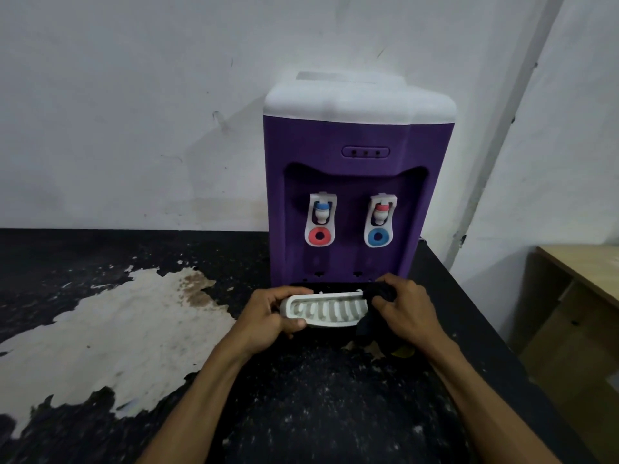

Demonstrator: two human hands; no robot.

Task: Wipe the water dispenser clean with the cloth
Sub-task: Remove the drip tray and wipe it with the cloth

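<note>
A purple water dispenser (351, 182) with a white top stands against the wall, with two taps in its recess. Just in front of its base is its white slotted drip tray (326, 311), lifted slightly and tilted toward me. My left hand (268, 316) grips the tray's left end. My right hand (407, 308) holds a dark cloth (370, 324) bunched against the tray's right end, with part of the cloth hanging below the hand. A bit of yellow shows under the cloth.
The dispenser stands on a black counter (301, 396) whose surface is peeled to pale patches (117, 329) on the left. The counter's right edge drops off beside a wooden desk (579, 296). White walls meet in a corner behind.
</note>
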